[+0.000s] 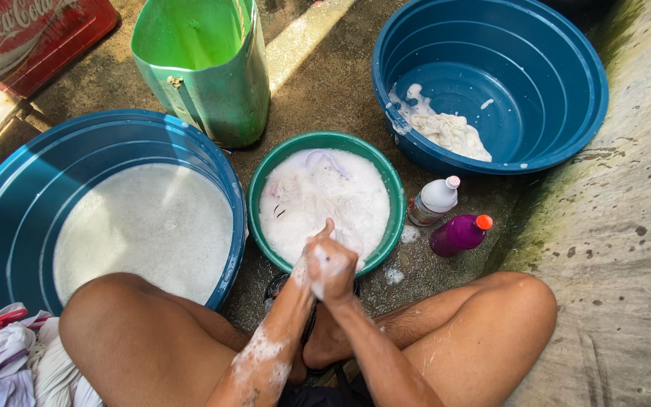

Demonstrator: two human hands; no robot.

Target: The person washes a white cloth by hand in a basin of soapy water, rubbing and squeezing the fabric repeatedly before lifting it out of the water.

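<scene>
My left hand (312,255) and my right hand (334,270) are pressed together over the near rim of a green basin (395,197). Both are covered in suds and grip a soapy white cloth (346,243) between them. The basin is full of white foam, with pale garments (318,181) half sunk in it. My bare knees frame the basin on both sides, and foam runs down my left forearm.
A large blue tub (9,203) of foamy water sits left. A second blue tub (566,83) at the back right holds a wrung white cloth (450,130). A white bottle (432,200) and a purple bottle (457,234) lie right of the basin. Green bucket (212,83) behind; clothes pile (1,354) lower left.
</scene>
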